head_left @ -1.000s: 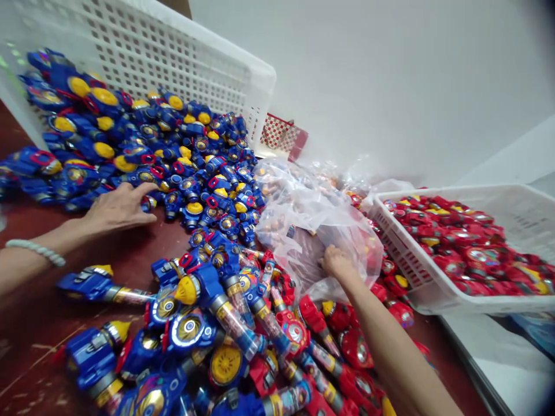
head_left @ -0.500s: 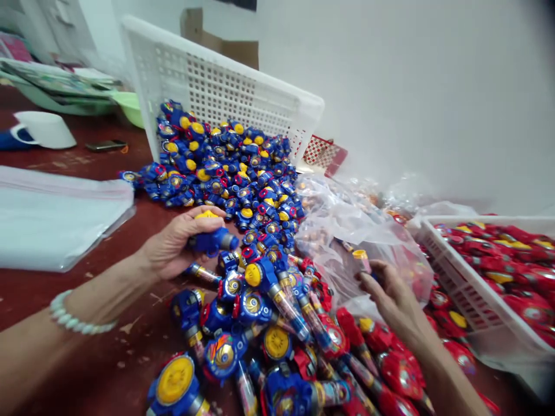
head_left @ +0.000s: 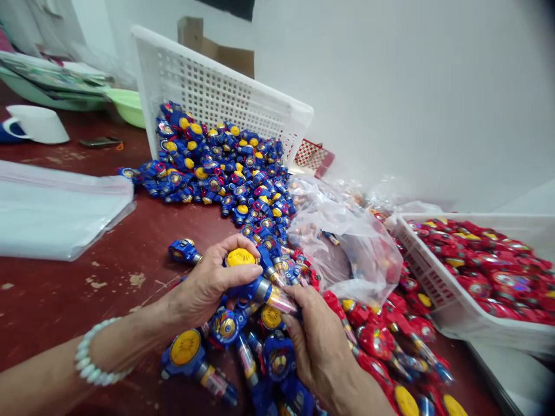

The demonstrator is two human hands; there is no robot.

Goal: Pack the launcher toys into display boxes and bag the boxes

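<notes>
My left hand is closed around the round head of a blue toy with a yellow disc on top. Between the thumb and fingers of my right hand is the clear printed tube, which meets the toy's grey collar. Beneath and beside both hands lie blue toys with tubes attached, one with a yellow disc at the front. Red toys with tubes lie to the right of my right hand.
A tipped white basket spills blue toys behind my hands. Right of it are a clear plastic bag and a white crate of red toys. Plastic sleeves, a white mug, a phone and a green bowl lie left.
My right hand has moved left from the plastic bag with the tube, bringing it to the blue toy. My left hand has shifted right and down with the toy. The view has shifted slightly.
</notes>
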